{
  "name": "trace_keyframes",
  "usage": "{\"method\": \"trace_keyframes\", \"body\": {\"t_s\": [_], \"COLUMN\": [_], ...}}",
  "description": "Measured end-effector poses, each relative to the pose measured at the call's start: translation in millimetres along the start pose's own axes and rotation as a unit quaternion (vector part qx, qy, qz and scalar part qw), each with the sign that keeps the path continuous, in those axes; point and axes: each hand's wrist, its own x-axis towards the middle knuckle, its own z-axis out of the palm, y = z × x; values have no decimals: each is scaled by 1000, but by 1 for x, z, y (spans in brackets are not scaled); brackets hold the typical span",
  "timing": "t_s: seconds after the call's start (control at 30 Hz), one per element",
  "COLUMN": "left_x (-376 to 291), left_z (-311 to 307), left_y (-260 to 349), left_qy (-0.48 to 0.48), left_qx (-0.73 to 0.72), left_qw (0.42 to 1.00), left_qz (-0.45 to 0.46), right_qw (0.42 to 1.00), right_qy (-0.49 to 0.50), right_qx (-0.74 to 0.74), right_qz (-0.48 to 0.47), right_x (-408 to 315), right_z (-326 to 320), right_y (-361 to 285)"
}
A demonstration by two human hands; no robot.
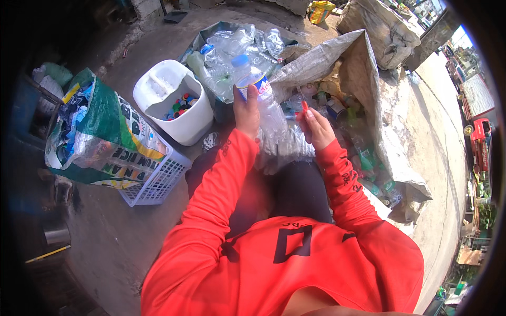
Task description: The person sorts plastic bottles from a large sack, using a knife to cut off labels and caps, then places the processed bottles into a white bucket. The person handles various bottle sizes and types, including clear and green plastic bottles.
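Note:
My left hand (248, 108) grips a clear plastic bottle (272, 114) with a blue cap and a blue, white and yellow label. The bottle's cap end points away from me, over a sack of clear plastic bottles (237, 43). To the right, my right hand (315, 125) holds a small tool with a red handle (304, 106); its thin tip points away from me, and its exact kind cannot be told. The tool and the bottle are apart. Left of my left hand stands a white plastic container (185, 128) with colourful bottle caps (182, 106) inside.
A green printed sack (114, 134) of plastic waste leans in a white plastic basket (158, 177) at the left. On the right, a large open woven sack (369, 75) holds mixed bottles. Behind it lie a full sack (379, 35) and a yellow bag (319, 12).

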Motion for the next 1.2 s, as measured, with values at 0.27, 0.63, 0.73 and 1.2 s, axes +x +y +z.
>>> {"method": "trace_keyframes", "body": {"t_s": [0.27, 0.63, 0.73, 1.2], "left_x": [-2, 11, 3, 2], "left_z": [-7, -15, 1, 6], "left_y": [5, 2, -4, 18], "left_qy": [25, 59, 26, 136], "left_qx": [171, -31, -32, 61], "left_qw": [983, 998, 999, 987], "left_qz": [63, -13, -31, -69], "right_qw": [976, 974, 961, 976], "right_qy": [5, 57, 106, 200], "right_qx": [-186, -215, -254, 25], "right_qz": [-113, -37, -24, -77], "right_x": [22, -7, -19, -13], "right_z": [56, 32, 22, 42], "right_y": [-22, 8, 18, 54]}}
